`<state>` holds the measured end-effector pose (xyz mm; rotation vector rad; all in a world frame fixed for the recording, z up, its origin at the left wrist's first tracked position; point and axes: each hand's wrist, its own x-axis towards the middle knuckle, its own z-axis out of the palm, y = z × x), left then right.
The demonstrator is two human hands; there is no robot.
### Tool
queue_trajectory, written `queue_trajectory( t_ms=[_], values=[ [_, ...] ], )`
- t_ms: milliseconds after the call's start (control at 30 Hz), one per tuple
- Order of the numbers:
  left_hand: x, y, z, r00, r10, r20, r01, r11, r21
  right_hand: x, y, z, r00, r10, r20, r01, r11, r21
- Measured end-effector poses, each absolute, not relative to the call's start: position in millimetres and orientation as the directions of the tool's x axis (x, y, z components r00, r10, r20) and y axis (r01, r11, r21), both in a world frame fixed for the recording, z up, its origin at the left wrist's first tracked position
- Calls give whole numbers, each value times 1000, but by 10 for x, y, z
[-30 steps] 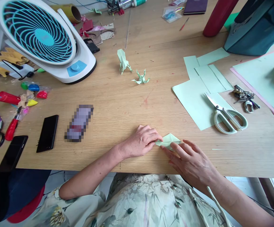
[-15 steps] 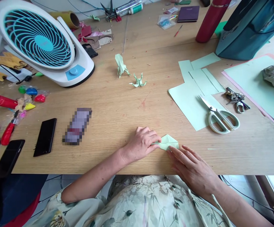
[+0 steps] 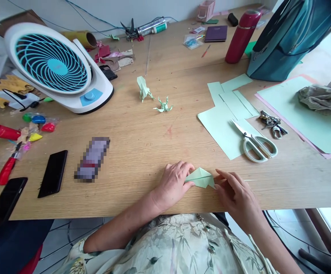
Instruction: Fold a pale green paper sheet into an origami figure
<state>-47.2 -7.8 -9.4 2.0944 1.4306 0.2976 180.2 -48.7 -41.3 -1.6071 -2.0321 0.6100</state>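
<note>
A small folded piece of pale green paper [image 3: 200, 177] lies near the front edge of the wooden table [image 3: 142, 144]. My left hand [image 3: 174, 182] presses on its left end with the fingertips. My right hand [image 3: 235, 194] pinches its right end between thumb and fingers. Both hands rest on the tabletop. Farther back stand two finished pale green origami figures, a taller one [image 3: 142, 88] and a small spiky one [image 3: 162, 105].
Pale green sheets [image 3: 222, 114] with white-handled scissors [image 3: 253, 142] and keys [image 3: 272, 123] lie to the right. A white and teal fan [image 3: 57, 68] stands at the back left. Two black phones [image 3: 53, 173] and red-handled tools [image 3: 7, 167] lie at the left. A red bottle [image 3: 241, 36] and teal bag [image 3: 285, 42] stand at the back right.
The camera tilted up, so more of the far table shows. My right hand slid from on top of the paper to its right end; my left hand stays on the left end.
</note>
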Motion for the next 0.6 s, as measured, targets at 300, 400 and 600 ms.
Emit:
queue_trajectory(
  t_ms=[300, 400, 600],
  values=[
    [-479, -68, -113, 445, 884, -145, 666, -219, 713, 1675, -368, -259, -224, 971, -77, 645, 89, -759],
    [-491, -64, -76, 459, 871, -177, 559, -127, 819, 1626, -372, -253, -198, 965, -174, 537, -42, -843],
    [-519, -62, 9, 458, 862, -218, 403, 17, 915, 1515, -377, -245, -199, 949, -246, 328, -172, -929]
  ],
)
